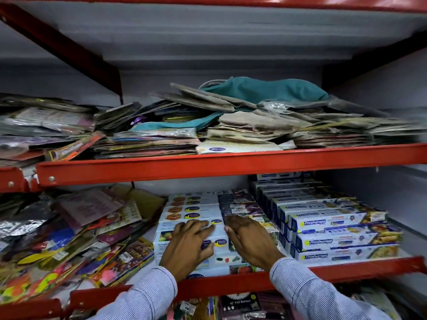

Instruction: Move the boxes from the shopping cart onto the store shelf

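Note:
White boxes (pixel 191 211) with food pictures and blue-yellow labels lie in a row on the lower red shelf (pixel 346 265), in the middle. My left hand (pixel 188 247) rests flat on the front boxes with its fingers spread. My right hand (pixel 251 241) lies just to the right, palm down, against the boxes' right edge and over dark purple boxes (pixel 240 205). Neither hand is closed around anything. The shopping cart is out of view.
Blue-white foil boxes (pixel 335 227) are stacked at the right of the same shelf. Loose colourful packets (pixel 69 239) are heaped at its left. The upper shelf (pixel 231 165) holds piles of flat paper bags and a teal cloth (pixel 265 90). More packets sit below.

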### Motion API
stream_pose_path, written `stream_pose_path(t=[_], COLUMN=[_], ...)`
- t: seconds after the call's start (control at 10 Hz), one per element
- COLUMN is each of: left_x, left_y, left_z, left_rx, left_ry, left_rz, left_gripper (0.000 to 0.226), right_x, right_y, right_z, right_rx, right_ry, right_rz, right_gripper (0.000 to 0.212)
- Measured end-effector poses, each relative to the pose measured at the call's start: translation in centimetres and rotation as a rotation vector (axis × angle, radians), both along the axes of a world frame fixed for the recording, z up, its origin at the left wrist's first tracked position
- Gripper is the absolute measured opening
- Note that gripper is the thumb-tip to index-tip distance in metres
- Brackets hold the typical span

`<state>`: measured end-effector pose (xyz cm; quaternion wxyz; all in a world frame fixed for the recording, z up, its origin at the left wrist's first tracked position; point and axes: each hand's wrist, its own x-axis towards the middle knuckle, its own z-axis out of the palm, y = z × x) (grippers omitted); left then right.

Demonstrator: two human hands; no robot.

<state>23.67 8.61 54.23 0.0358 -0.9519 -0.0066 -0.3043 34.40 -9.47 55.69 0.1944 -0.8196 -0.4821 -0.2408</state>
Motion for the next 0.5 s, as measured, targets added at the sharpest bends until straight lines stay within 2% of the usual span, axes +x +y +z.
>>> stream_pose_path(t=[0.3, 0.4, 0.5], left_x=[-0.4, -0.6, -1.6], left_y=[-0.1, -0.4, -0.7], left_z=[-0.3, -0.6, -1.1], left_rx=[0.041, 0.114, 0.159], left_ry=[0.03, 0.012, -0.062], left_rz=[0.021, 0.041, 0.071], left_gripper=[0.051, 0.052, 0.056], right_x=[0.2, 0.5, 0.2], right_y=[-0.1, 0.1, -0.6], right_z=[-0.3, -0.8, -2.0], right_rx=[-0.042, -0.045, 0.038], right_ry=[-0.029, -0.053, -0.171], right_rz=[-0.03, -0.044, -0.119], right_gripper=[0.052, 0.051, 0.049])
